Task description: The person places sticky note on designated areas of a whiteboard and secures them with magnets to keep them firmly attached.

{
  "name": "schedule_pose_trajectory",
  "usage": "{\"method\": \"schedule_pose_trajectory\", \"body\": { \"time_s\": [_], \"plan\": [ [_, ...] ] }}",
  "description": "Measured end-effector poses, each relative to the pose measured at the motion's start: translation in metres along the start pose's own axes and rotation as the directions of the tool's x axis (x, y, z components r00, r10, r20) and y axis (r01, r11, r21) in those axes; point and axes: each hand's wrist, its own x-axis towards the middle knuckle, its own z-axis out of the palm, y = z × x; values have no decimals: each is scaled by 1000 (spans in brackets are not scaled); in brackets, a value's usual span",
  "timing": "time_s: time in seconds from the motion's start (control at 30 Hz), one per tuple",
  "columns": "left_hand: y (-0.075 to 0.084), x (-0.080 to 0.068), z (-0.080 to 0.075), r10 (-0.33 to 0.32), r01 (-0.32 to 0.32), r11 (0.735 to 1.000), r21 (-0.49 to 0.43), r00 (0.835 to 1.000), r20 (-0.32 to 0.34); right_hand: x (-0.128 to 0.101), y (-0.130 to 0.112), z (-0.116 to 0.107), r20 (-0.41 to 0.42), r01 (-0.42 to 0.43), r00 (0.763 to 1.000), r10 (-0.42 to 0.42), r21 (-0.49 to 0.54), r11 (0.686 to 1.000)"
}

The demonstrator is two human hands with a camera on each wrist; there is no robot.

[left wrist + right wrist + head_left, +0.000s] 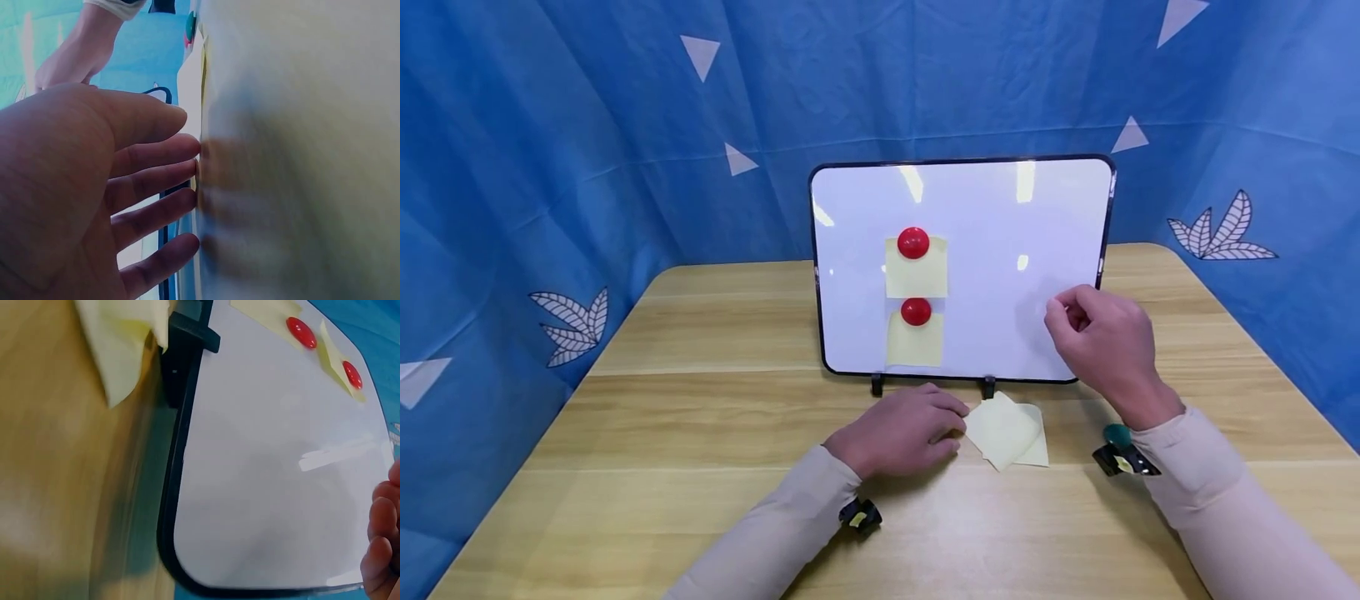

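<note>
I register a wood-grain bench (700, 417). Relative to this bench, blue fabric (865, 75) hangs behind, left and right, bearing white triangles (701, 55) and leaf motifs (1232, 227).

The left hand (902, 429) is low and palm down, its fingers (156, 215) loosely extended and slightly spread, the thumb (147, 115) apart from them. The right hand (1108, 346) is raised higher, fingers curled inward. Both forearms, the left (775, 529) and the right (1247, 508), slant inward and forward.

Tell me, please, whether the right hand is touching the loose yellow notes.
Apart: the head view shows tabletop between the right hand and the loose yellow notes.
</note>
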Motion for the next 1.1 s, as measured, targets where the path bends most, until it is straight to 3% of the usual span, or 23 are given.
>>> {"method": "schedule_pose_trajectory", "body": {
  "time_s": [0.23,0.33,0.6,0.9,1.1],
  "plan": [
    [1,0,-2,-19,20,999,25,1000,-10,-8,3,-14,154,-14,988,13,6,1000],
    [0,0,-4,-40,40,999,16,999,0,-14,6,-19,177,-33,984,31,13,999],
    [3,2,-3,-95,94,995,-19,995,-21,-28,12,-31,206,-212,959,196,58,976],
    [8,1,1,-209,208,978,-15,975,-75,-34,24,-42,253,-215,946,202,26,976],
    [10,3,1,-278,273,960,-62,957,-81,-36,32,-53,335,-265,907,256,-20,964]
  ]
}}
